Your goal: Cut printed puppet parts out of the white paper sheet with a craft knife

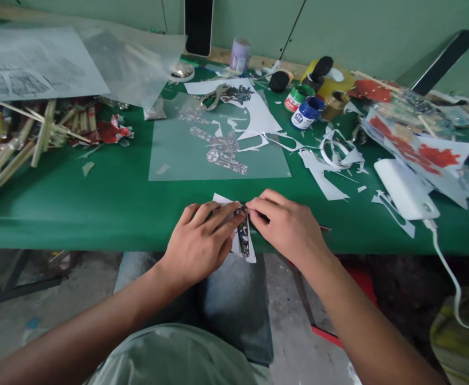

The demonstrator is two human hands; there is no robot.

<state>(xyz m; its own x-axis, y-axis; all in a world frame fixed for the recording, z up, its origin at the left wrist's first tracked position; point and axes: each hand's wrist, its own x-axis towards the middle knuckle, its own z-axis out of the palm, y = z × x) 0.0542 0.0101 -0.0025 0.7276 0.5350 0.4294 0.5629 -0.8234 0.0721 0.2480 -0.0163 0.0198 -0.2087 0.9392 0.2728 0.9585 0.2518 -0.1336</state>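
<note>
At the front edge of the table lies a white sheet of paper (251,254) with a dark patterned strip (243,238) on it; the sheet's lower end overhangs the edge. My left hand (202,238) rests over the sheet, its fingers stretched toward the strip's top and pressing there; its thumb is hidden. My right hand (288,222) is closed in a pinch at the top of the same strip, its fingertips close to my left ones. Just beyond both hands, several patterned cutouts (226,160) lie on a translucent sheet (170,160).
Scissors (215,98) lie behind the cutouts. Paint jars, one blue (307,113) and one green (296,97), stand at the back right. A white power bank (405,190) with a cable lies right, near paper scraps (324,176). Wooden sticks (44,133) are piled left.
</note>
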